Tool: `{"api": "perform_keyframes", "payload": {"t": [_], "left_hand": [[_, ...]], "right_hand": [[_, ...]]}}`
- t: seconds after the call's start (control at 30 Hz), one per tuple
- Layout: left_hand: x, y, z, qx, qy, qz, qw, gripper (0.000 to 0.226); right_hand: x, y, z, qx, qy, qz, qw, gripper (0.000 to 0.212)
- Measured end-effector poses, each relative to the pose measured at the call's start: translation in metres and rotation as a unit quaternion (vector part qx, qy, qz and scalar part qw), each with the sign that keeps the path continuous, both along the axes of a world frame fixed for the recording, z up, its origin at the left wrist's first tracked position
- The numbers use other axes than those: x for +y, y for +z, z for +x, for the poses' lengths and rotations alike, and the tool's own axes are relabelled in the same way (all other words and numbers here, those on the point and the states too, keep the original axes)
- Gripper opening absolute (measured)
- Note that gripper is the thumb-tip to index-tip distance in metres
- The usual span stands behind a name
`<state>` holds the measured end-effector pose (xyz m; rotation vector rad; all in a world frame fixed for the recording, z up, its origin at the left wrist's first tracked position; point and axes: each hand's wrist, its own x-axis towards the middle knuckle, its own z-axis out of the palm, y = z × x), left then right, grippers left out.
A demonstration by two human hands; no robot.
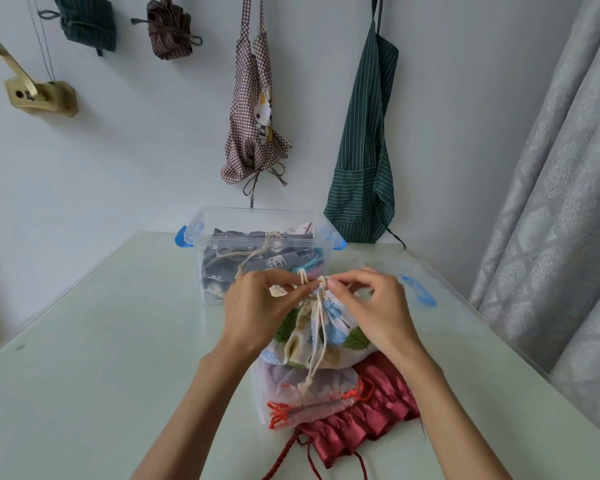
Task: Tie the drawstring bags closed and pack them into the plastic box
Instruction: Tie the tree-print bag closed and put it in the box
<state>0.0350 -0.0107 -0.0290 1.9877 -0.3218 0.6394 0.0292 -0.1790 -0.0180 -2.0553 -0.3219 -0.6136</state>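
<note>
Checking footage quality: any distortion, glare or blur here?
Head view: wide-angle bending bows the table edge and curtain; light is soft and even, with no harsh glare; both hands, left hand and right hand, and the leaf-print bag look sharp.

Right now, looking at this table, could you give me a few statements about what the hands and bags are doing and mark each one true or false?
1. Both hands, the left hand and the right hand, pinch the cream drawstring at the neck of the leaf-print bag. True.
2. The plastic box is empty. False: a grey elephant-print bag already lies inside it.
3. The leaf-print bag sits on top of a sheer white bag with red cords. True.
4. The red satin bag is inside the box. False: it lies on the table, nearest the person, under the other bags.
5. A green striped apron hangs on the wall. True.
</note>
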Motion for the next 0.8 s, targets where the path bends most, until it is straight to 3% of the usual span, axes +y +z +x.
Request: {"api": "perform_keyframes", "payload": {"t": [0.07,0.17,0.27,0.33,0.4,0.47,0.53,0.57,0.67,0.73,0.8], "left_hand": [[0.000,0.002,-0.001,0.004,0.011,0.015,1.000,0.027],[0.007,0.008,0.000,0.018,0.010,0.024,1.000,0.032],[0.014,0.011,0.003,0.014,-0.012,0.055,0.998,0.032],[0.017,0.009,0.006,0.019,-0.021,0.064,0.998,0.032],[0.020,0.004,0.009,0.026,-0.033,0.041,0.998,0.032],[0.024,0.000,0.011,0.041,-0.041,0.012,0.998,0.032],[0.021,-0.004,0.014,0.059,-0.055,0.004,0.997,0.032],[0.017,-0.006,0.014,0.063,-0.065,0.001,0.996,0.032],[0.007,-0.008,0.013,0.056,-0.085,-0.008,0.995,0.033],[0.008,-0.008,0.014,0.047,-0.088,0.010,0.995,0.034],[0.010,-0.007,0.014,0.042,-0.093,0.026,0.994,0.035]], "right_hand": [[-0.001,-0.003,0.003,-0.132,-0.090,-0.135,0.978,0.006],[-0.017,-0.004,0.008,-0.223,-0.154,-0.221,0.937,0.016],[-0.028,-0.010,0.010,-0.233,-0.182,-0.260,0.919,0.023],[-0.025,-0.014,0.012,-0.194,-0.175,-0.269,0.927,0.015],[-0.022,-0.015,0.011,-0.093,-0.122,-0.212,0.965,0.007],[-0.019,-0.004,0.004,0.076,0.018,-0.030,0.996,0.008],[-0.014,0.009,-0.006,0.204,0.163,0.152,0.953,0.015],[-0.011,0.014,-0.010,0.226,0.210,0.214,0.927,0.021],[-0.003,0.017,-0.013,0.255,0.203,0.356,0.876,0.050],[-0.002,0.017,-0.008,0.242,0.119,0.331,0.904,0.054],[-0.005,0.017,-0.005,0.179,0.014,0.196,0.964,0.057]]}}
